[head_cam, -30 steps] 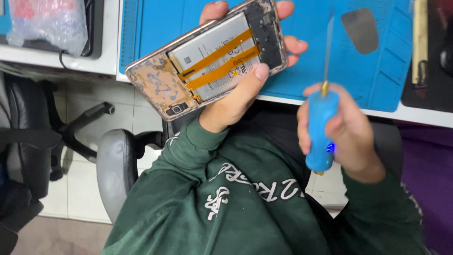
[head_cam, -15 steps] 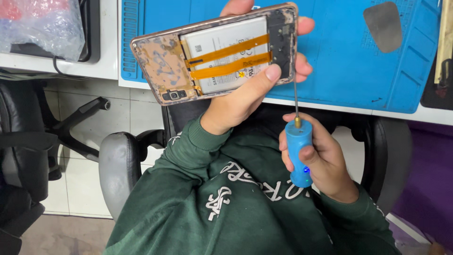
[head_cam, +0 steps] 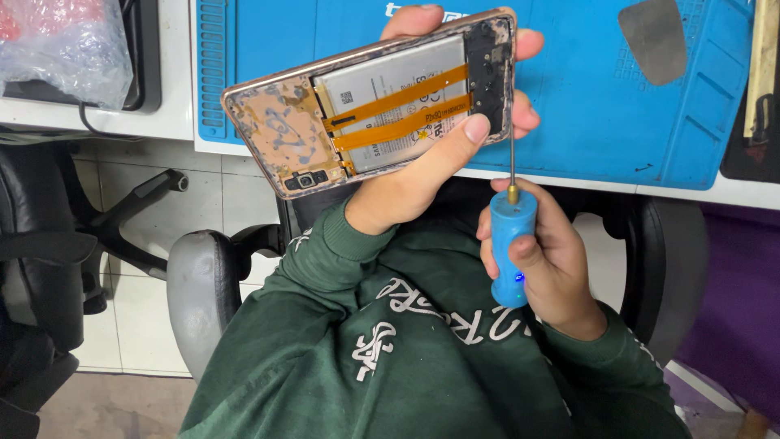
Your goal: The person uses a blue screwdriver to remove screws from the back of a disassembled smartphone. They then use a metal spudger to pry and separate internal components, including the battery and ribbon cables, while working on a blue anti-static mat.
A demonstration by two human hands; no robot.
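Left hand (head_cam: 422,175) clamps opened phone (head_cam: 374,102) from behind, thumb pressed on battery, fingers wrapped over far edge; phone tilted, held above lap, in front of blue mat (head_cam: 585,89).

Right hand (head_cam: 540,260) fisted round blue driver (head_cam: 512,244), shaft pointing up, tip at phone's lower edge just beside left thumb.

Risks, as judged:
- tip slips, gouges orange flex cables (head_cam: 402,114) or battery
- tip jabs left thumb
- loosened screw drops into lap, since phone not over mat
- one-hand grip lets phone twist

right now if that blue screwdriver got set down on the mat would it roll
Probably: the blue screwdriver has a round, smooth-looking handle with no flats visible. Its thin shaft likely adds little weight, so it seems light. The mat looks grippy, which may slow it.
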